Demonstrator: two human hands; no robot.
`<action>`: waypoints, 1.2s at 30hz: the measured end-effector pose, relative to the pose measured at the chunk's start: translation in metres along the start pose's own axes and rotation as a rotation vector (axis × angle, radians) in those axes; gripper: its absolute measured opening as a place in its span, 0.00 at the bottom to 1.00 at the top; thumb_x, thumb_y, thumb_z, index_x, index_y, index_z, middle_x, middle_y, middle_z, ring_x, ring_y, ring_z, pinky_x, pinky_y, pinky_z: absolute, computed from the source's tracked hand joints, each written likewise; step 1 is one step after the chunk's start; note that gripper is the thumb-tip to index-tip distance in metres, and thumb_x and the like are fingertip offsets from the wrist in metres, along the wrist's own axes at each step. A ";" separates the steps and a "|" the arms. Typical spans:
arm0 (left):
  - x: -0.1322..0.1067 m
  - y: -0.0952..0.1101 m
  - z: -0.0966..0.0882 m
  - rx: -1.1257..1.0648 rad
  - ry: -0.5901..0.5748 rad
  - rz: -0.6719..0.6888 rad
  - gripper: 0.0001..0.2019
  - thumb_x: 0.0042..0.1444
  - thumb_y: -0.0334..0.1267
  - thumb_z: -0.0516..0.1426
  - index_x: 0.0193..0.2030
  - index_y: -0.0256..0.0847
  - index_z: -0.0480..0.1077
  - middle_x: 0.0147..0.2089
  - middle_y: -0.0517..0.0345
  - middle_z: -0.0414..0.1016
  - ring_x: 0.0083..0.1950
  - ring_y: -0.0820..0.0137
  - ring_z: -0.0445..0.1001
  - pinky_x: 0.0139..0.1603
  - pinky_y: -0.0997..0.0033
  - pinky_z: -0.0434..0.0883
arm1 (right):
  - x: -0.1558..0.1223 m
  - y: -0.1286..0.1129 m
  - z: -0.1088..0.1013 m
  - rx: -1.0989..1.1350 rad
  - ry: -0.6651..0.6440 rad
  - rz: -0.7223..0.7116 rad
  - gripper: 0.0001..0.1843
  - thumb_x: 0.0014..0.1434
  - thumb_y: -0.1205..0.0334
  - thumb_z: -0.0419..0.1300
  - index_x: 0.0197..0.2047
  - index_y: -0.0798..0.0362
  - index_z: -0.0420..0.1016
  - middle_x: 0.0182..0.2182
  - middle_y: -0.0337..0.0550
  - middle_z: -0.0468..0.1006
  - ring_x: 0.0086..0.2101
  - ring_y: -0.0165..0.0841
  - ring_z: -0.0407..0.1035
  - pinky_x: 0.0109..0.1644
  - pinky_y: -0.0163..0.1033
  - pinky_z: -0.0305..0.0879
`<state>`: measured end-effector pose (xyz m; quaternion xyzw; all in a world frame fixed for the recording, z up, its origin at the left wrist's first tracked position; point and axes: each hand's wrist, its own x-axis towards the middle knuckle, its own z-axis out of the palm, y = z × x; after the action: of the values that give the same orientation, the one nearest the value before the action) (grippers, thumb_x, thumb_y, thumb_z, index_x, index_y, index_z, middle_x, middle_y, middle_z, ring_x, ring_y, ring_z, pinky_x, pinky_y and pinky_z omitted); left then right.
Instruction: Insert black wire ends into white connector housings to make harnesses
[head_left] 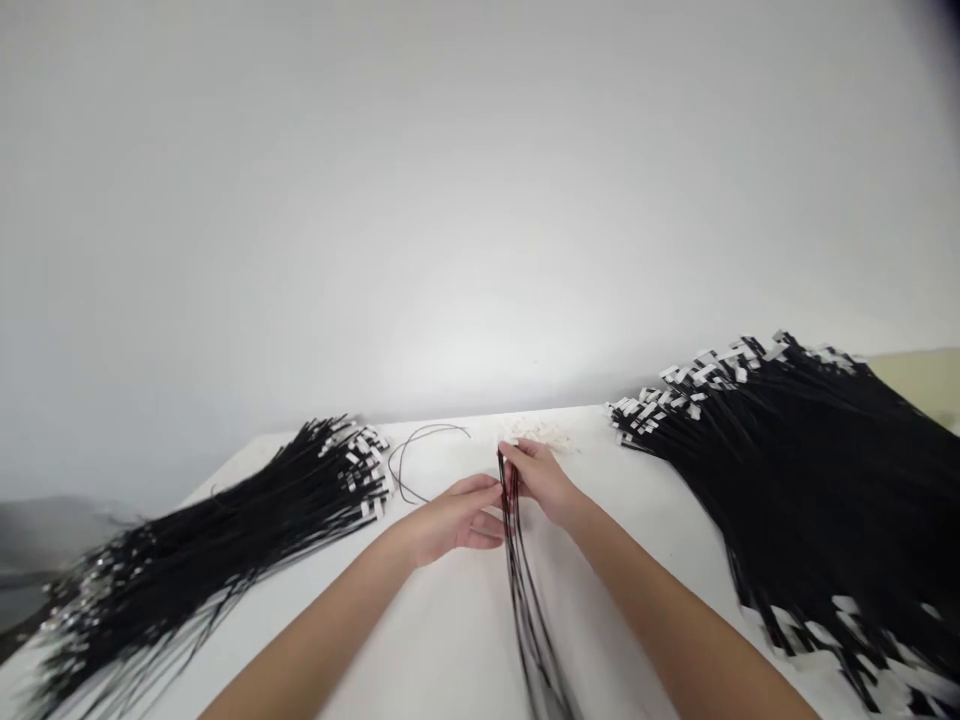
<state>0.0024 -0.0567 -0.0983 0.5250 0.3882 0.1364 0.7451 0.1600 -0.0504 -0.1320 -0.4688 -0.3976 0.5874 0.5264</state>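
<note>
Several thin black cables hang from between my hands and run down toward me, blurred at the lower end. My right hand is closed on their upper ends, fingertips pinched together. Close on the left, my left hand has its thumb and forefinger against the cables, with the other fingers stretched out. It cannot be made out whether it grips any strand. Just behind my right hand lies a scatter of small white pieces.
At left lies a bundle of black cables with white ends. A larger heap of black cables, white-tipped at both ends, covers the right side. One loose dark cable curls on the white table. A pale wall stands behind.
</note>
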 end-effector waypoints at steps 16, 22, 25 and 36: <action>0.036 -0.027 -0.024 -0.345 0.050 0.193 0.09 0.50 0.37 0.57 0.35 0.36 0.63 0.31 0.58 0.64 0.25 0.79 0.63 0.25 0.76 0.62 | 0.003 0.009 -0.011 -0.153 -0.148 0.118 0.14 0.45 0.60 0.59 0.36 0.54 0.63 0.19 0.32 0.64 0.15 0.21 0.55 0.16 0.27 0.51; 0.033 -0.029 -0.023 -0.348 0.068 0.198 0.12 0.52 0.42 0.57 0.38 0.36 0.63 0.27 0.61 0.61 0.28 0.78 0.65 0.36 0.70 0.69 | -0.002 0.014 0.004 -0.276 -0.137 0.079 0.18 0.47 0.56 0.61 0.38 0.54 0.60 0.22 0.36 0.69 0.17 0.24 0.60 0.17 0.30 0.57; 0.034 -0.030 -0.025 -0.350 0.057 0.202 0.12 0.51 0.42 0.58 0.34 0.38 0.60 0.25 0.65 0.57 0.20 0.83 0.57 0.22 0.79 0.62 | -0.007 0.012 0.009 -0.304 -0.143 0.114 0.19 0.49 0.55 0.59 0.41 0.53 0.58 0.23 0.35 0.67 0.17 0.23 0.58 0.17 0.30 0.59; 0.039 -0.019 -0.059 -0.466 0.184 0.223 0.11 0.50 0.39 0.58 0.35 0.39 0.59 0.24 0.68 0.53 0.15 0.87 0.43 0.13 0.83 0.38 | -0.019 -0.028 -0.024 -0.235 -0.503 0.344 0.26 0.48 0.52 0.62 0.49 0.50 0.63 0.30 0.39 0.70 0.22 0.23 0.64 0.25 0.31 0.64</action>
<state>-0.0184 -0.0011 -0.1403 0.3644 0.3520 0.3505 0.7877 0.1904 -0.0662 -0.1080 -0.4269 -0.4953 0.7153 0.2467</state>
